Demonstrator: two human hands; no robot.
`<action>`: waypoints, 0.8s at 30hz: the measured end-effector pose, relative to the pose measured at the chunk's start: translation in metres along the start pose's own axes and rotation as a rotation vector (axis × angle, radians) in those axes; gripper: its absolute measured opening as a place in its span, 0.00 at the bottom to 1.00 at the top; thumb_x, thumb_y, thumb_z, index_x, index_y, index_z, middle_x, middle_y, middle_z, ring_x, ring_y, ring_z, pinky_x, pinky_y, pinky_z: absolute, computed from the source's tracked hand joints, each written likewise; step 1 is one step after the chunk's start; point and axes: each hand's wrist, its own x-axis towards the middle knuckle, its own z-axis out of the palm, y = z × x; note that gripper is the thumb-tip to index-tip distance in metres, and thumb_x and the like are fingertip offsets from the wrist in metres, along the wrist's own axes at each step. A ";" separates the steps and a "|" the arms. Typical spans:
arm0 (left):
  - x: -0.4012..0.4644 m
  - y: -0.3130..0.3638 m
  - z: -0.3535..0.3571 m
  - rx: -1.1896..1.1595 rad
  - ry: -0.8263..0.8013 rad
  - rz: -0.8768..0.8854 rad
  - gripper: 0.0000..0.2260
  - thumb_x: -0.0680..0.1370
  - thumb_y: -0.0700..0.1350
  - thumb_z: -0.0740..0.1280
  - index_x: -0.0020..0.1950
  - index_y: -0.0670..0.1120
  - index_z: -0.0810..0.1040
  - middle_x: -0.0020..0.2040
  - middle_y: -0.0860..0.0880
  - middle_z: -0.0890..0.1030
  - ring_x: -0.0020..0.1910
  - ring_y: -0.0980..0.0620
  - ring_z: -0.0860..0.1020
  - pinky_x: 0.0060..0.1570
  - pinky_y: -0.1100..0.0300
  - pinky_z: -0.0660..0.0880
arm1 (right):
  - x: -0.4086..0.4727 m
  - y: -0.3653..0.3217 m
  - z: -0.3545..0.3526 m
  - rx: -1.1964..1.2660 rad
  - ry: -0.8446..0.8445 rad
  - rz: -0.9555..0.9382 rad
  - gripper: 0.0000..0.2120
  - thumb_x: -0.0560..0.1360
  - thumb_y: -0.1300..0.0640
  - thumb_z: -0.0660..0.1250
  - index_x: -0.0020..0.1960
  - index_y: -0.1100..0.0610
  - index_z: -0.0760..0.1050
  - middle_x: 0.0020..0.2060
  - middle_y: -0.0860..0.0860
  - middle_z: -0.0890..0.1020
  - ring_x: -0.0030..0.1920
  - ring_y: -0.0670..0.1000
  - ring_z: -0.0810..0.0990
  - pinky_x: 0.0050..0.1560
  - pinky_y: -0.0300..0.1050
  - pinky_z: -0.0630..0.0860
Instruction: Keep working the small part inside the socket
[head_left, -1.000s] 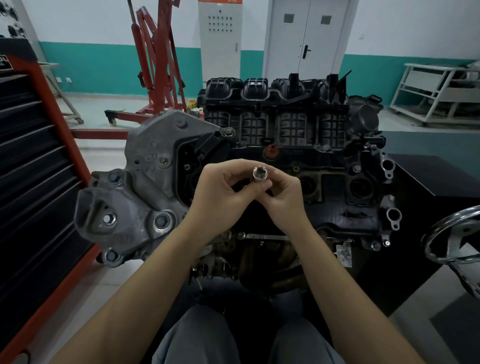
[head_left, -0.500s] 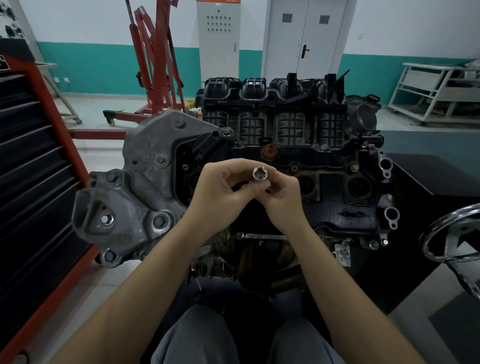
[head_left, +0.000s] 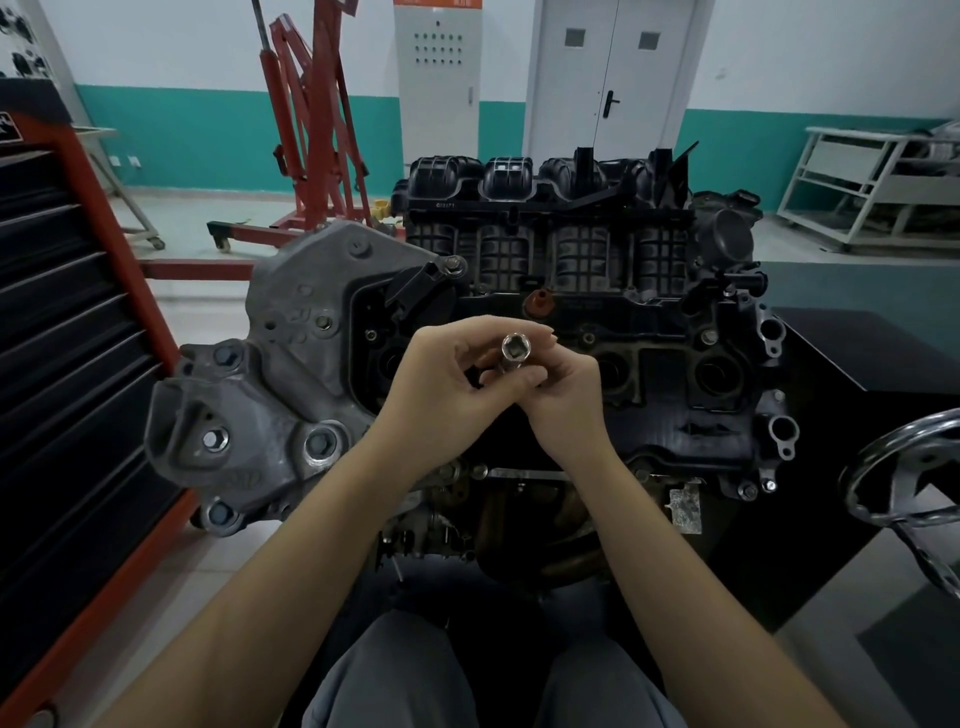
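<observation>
A shiny metal socket (head_left: 515, 349) points its open end up toward me, in front of a black engine (head_left: 587, 291). My left hand (head_left: 441, 384) curls around the socket from the left, thumb and fingers pinching it. My right hand (head_left: 563, 392) holds its lower part from the right, with the thumb pressed against its side. Both hands meet at the middle of the engine, just below a small red cap (head_left: 538, 304). What the socket sits on is hidden by my fingers.
A grey cast-metal bracket (head_left: 270, 395) with bolts sticks out on the engine's left. A red and black tool cabinet (head_left: 72, 364) stands at the left, a metal handwheel (head_left: 914, 467) at the right. A red engine hoist (head_left: 306, 130) stands behind.
The fingers have shifted slightly around the socket, which now shows a little more of its side. Both hands stay in the same place.
</observation>
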 end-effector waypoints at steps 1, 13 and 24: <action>0.000 0.000 0.001 0.033 0.035 0.009 0.11 0.71 0.33 0.74 0.52 0.42 0.83 0.48 0.47 0.85 0.50 0.52 0.83 0.54 0.55 0.79 | 0.000 0.001 0.000 0.000 0.006 0.000 0.11 0.71 0.71 0.70 0.49 0.59 0.81 0.41 0.47 0.85 0.46 0.48 0.84 0.48 0.41 0.78; 0.000 -0.002 0.003 -0.023 0.022 0.011 0.13 0.71 0.31 0.73 0.52 0.44 0.82 0.48 0.48 0.85 0.50 0.53 0.83 0.53 0.60 0.78 | 0.000 0.001 0.001 -0.019 0.017 0.005 0.10 0.71 0.70 0.70 0.49 0.59 0.80 0.41 0.45 0.85 0.46 0.47 0.84 0.49 0.42 0.78; -0.002 -0.002 0.001 -0.098 0.044 -0.015 0.12 0.72 0.30 0.71 0.53 0.41 0.82 0.48 0.45 0.85 0.51 0.50 0.83 0.54 0.56 0.79 | -0.001 -0.001 0.000 -0.005 0.012 0.004 0.12 0.72 0.69 0.70 0.53 0.59 0.79 0.45 0.49 0.84 0.48 0.48 0.83 0.51 0.42 0.78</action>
